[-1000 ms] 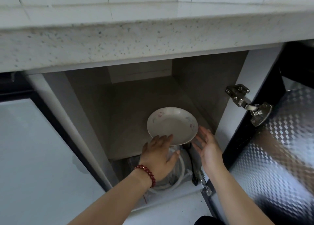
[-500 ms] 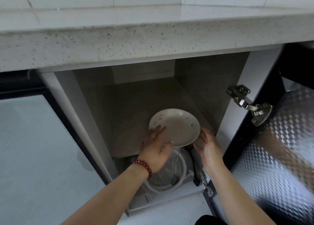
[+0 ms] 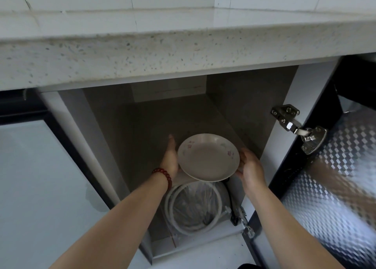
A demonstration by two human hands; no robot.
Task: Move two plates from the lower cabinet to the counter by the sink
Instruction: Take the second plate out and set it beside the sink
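Observation:
A white plate (image 3: pixel 208 157) with small pink flowers on its rim is tilted at the front edge of the shelf inside the open lower cabinet (image 3: pixel 179 118). My left hand (image 3: pixel 170 159), with a red bead bracelet on the wrist, cups the plate's left edge from below. My right hand (image 3: pixel 249 166) grips its right edge. Whether a second plate lies under it is hidden. The speckled counter (image 3: pixel 183 51) runs across the top of the view.
Below the shelf lies a coiled white hose (image 3: pixel 193 207) over a plastic bag. The open cabinet door (image 3: pixel 333 187), lined with patterned foil, stands at the right with metal hinges (image 3: pixel 295 126). A closed white door (image 3: pixel 40 187) is at the left.
My left hand moved from the plate's near edge round to its left side and under it. My right hand closed on the right edge. The plate has tilted and lifted slightly.

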